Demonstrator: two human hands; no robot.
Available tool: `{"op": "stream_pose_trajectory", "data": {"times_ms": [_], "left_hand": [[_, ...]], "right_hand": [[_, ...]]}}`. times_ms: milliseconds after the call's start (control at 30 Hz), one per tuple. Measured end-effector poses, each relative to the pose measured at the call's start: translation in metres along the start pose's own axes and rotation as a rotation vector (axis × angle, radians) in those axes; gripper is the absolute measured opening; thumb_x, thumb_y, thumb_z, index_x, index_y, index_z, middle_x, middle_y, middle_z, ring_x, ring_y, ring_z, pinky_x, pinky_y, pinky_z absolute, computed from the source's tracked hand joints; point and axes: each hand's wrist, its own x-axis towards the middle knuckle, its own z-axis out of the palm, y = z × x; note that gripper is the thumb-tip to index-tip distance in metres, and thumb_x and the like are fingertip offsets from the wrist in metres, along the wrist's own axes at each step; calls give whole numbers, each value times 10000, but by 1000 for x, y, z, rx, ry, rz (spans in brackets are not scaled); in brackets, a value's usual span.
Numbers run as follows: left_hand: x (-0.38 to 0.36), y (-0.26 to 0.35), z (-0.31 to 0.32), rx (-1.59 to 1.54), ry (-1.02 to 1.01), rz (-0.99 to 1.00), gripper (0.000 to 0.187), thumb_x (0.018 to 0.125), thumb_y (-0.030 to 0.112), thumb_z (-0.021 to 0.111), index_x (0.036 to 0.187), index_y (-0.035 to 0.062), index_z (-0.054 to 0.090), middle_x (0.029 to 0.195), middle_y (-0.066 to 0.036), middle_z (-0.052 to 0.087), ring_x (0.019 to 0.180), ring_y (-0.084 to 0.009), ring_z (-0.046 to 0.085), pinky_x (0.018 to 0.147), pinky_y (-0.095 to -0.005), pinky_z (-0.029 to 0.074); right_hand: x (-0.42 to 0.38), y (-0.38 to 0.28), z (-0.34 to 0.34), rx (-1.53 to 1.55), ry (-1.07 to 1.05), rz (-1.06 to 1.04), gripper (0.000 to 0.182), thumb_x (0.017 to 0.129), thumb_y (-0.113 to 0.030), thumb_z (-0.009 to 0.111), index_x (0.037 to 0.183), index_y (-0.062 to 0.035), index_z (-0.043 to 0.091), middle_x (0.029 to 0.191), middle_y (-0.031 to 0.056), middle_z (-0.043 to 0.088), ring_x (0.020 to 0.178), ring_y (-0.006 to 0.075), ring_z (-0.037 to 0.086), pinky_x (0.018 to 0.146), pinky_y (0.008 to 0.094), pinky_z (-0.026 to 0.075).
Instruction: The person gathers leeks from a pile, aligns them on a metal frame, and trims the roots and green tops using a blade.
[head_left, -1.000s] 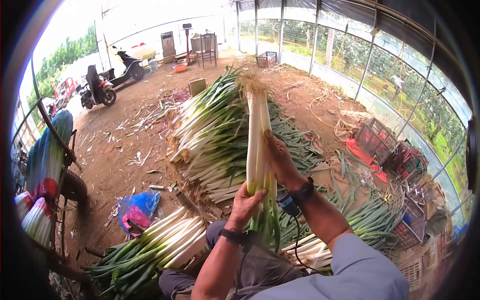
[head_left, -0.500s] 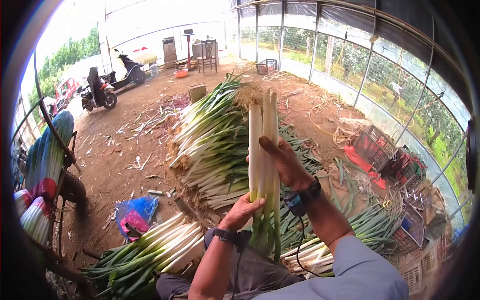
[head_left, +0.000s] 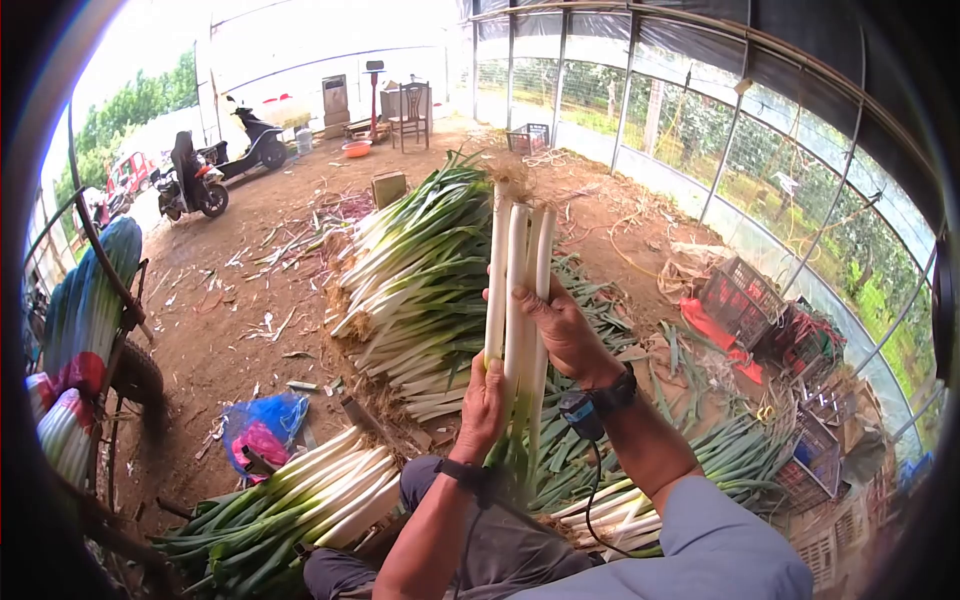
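Upright in front of me stand several long green onions, root ends up, white stalks side by side and green leaves hanging toward my lap. My left hand is closed around them low on the stalks, where white turns green. Higher up, my right hand grips the stalks from the right, its thumb across the front; its other fingers are partly hidden. Behind the bunch lies a large heap of green onions. More green onions rest at my lower left, and another pile lies at my right.
A blue and pink plastic bag lies on the dirt floor. At left stands a cart with wrapped bundles. Plastic crates sit along the right wall. Scooters, a chair and an orange basin are farther back.
The stalks in my hands have spread apart, and one at the left now stands higher than the others. My left hand has risen and turned more upright; my right hand has shifted slightly downward.
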Motion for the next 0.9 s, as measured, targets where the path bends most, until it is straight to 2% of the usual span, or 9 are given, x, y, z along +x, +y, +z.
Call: {"op": "stream_pose_trajectory", "data": {"times_ms": [100, 200, 233, 333, 467, 700, 800, 867, 900], "left_hand": [[-13, 17, 6, 37, 75, 23, 536, 1086, 485, 385, 1483, 130, 443, 1191, -178, 666, 1053, -338, 670, 872, -451, 511], [-19, 14, 18, 227, 233, 148, 520, 1089, 456, 405, 1501, 140, 429, 1186, -208, 657, 1031, -323, 667, 865, -417, 518], [-21, 15, 17, 292, 202, 136, 562, 1073, 464, 425, 1522, 127, 392, 1214, -239, 651, 1059, -402, 661, 875, -461, 517], [-18, 12, 16, 368, 205, 236, 610, 1040, 477, 472, 1525, 117, 380, 1220, -211, 641, 989, -407, 644, 846, -497, 503], [-13, 15, 2, 420, 124, 278, 723, 1001, 545, 528, 1536, 105, 321, 1196, -228, 658, 1055, -410, 664, 891, -480, 518], [-12, 21, -7, 412, 22, 268, 1063, 773, 648, 773, 1543, 117, 267, 1258, -227, 632, 1121, -417, 653, 917, -481, 534], [-9, 18, -3, 429, 74, 293, 1115, 724, 544, 846, 1551, 115, 234, 1253, -251, 619, 1113, -443, 641, 906, -509, 533], [-8, 17, 1, 450, 143, 348, 1180, 680, 530, 857, 1553, 61, 216, 1226, -240, 593, 971, -446, 630, 809, -524, 517], [-9, 23, 0, 432, 110, 268, 1164, 693, 482, 843, 1556, 32, 207, 1233, -245, 578, 1030, -439, 611, 880, -522, 494]], "right_hand": [[1, -3, 2, 1, -10, -19, 280, 1060, -201, 574, 1289, -42, 552, 1212, 91, 676, 1037, 168, 670, 890, 321, 560], [0, -4, 9, -10, 43, -83, 287, 1055, -199, 577, 1286, -33, 542, 1197, 104, 682, 1027, 172, 684, 860, 321, 570], [-1, -4, 13, -17, 91, -142, 290, 1053, -198, 579, 1284, -28, 537, 1189, 111, 686, 1026, 175, 690, 847, 322, 574], [-2, -8, 19, -13, 115, -140, 290, 1050, -192, 581, 1282, -26, 529, 1189, 117, 689, 1049, 183, 692, 853, 322, 574], [1, -13, 18, -24, 108, -135, 331, 1059, -207, 557, 1335, -28, 515, 1225, 116, 683, 1058, 186, 683, 866, 324, 570], [6, -16, 23, 13, 94, -73, 341, 1050, -193, 558, 1355, -46, 517, 1192, 109, 697, 1005, 175, 691, 827, 328, 577], [10, -22, 36, -122, 152, -66, 300, 1040, -180, 588, 1291, -15, 573, 1135, 101, 707, 973, 180, 698, 829, 332, 586], [11, -24, 38, -86, 139, -31, 294, 1012, -160, 648, 1269, -31, 585, 1088, 83, 716, 934, 171, 701, 786, 318, 584], [12, -26, 39, -85, 116, -29, 297, 1007, -158, 657, 1269, -35, 588, 1095, 82, 716, 934, 171, 702, 784, 316, 584]]}}
